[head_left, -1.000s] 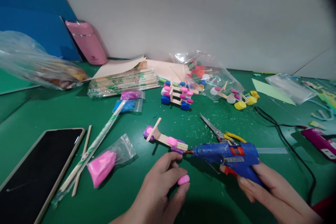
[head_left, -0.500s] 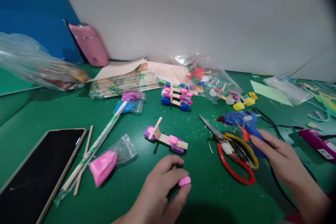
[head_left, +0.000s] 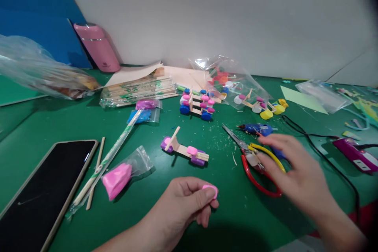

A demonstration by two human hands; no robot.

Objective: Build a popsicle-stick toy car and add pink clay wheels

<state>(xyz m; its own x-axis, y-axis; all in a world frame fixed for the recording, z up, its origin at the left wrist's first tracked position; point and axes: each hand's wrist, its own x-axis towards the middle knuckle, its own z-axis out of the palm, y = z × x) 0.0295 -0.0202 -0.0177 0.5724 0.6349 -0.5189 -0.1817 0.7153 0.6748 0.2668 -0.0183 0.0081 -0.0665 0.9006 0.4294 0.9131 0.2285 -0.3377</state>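
My left hand (head_left: 189, 201) pinches a small pink clay piece (head_left: 211, 190) between thumb and fingers, low over the table. My right hand (head_left: 295, 173), slightly blurred, is over the handles of the scissors (head_left: 245, 163), its fingers apart and nothing seen in them. Just beyond its fingertips lies the blue glue gun (head_left: 257, 128), partly covered by the hand. Ahead of my left hand stands a little vehicle model (head_left: 183, 150) of wooden sticks with purple and pink clay parts. To the left, a clear zip bag (head_left: 141, 163) holds a pink clay lump (head_left: 117, 181).
A phone (head_left: 44, 189) and a wrapped chopstick pair (head_left: 118, 147) lie on the left. Behind are bundled chopsticks (head_left: 138, 93), another stick model (head_left: 197, 104), and a pink flask (head_left: 99, 47). A black cord (head_left: 339, 177) and magenta power strip (head_left: 352, 153) are at right.
My right hand has let go of the glue gun and moved left over the scissors. My left hand has turned, its thumb now across the pink clay piece, which is slightly raised.
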